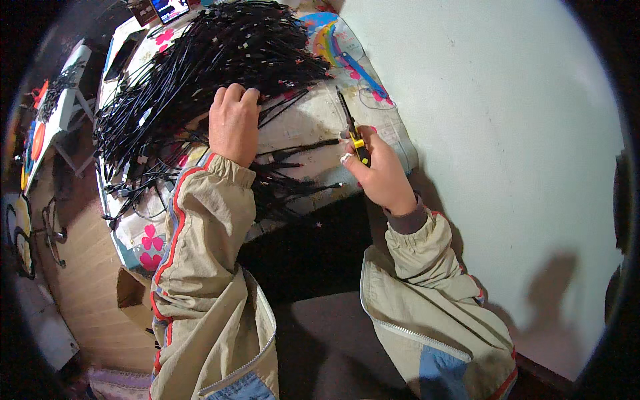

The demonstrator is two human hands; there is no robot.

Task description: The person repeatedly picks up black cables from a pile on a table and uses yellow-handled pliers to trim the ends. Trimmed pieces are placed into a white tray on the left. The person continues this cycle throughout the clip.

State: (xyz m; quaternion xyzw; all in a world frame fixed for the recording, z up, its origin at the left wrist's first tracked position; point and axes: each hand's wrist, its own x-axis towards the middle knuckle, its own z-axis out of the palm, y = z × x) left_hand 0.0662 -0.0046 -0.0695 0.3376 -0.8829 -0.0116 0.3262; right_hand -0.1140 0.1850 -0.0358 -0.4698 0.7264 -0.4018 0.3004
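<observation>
head view: left hand (233, 123) flat on black cable pile (193, 73), grip released; right hand (380, 170) grasping yellow-black cutter (353, 133).

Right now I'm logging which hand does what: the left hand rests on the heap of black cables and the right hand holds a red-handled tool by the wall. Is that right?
Not quite. In the head view the tool in the right hand has a yellow and black handle, not red. The rest holds: the left hand rests on the heap of black cables, and the right hand is by the wall.
</observation>
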